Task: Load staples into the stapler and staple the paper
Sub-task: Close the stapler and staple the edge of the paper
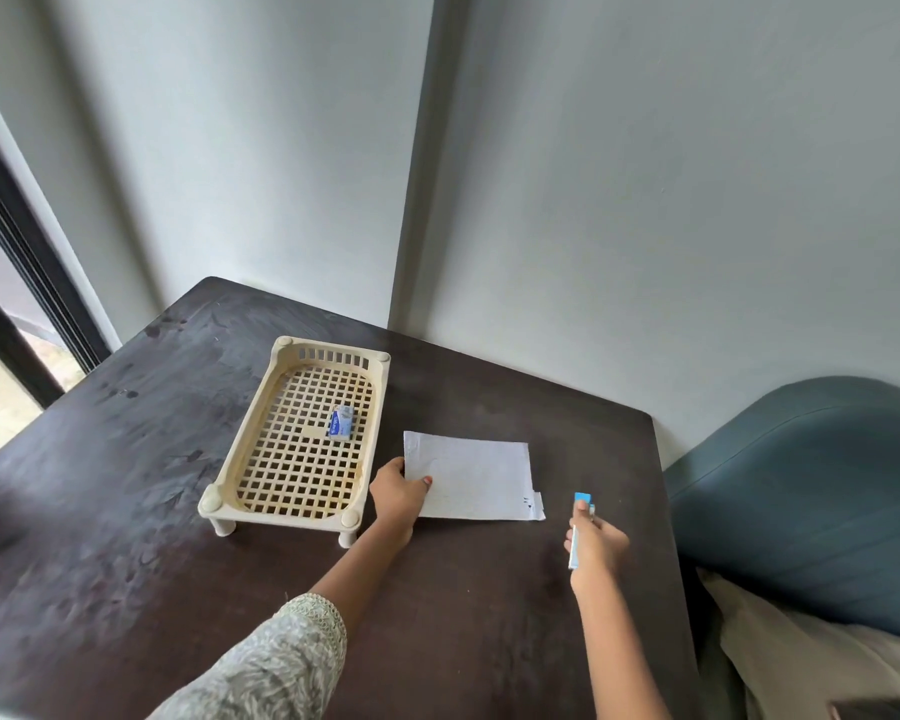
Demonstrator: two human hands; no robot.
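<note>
White paper (476, 475) lies flat on the dark table (126, 459). My left hand (397, 493) grips its left edge, thumb on top of the sheet. A small blue and white stapler (581, 522) is held in my right hand (596, 545), just off the paper's lower right corner and not touching it. Whether the stapler is open or shut cannot be made out. A little blue staple box (342, 423) rests inside the cream plastic basket (240, 462), left of the paper.
The basket stands on short legs at the table's middle left. A grey wall runs behind the table. A blue-grey sofa (811, 485) sits to the right, a dark window frame (17, 283) at the far left.
</note>
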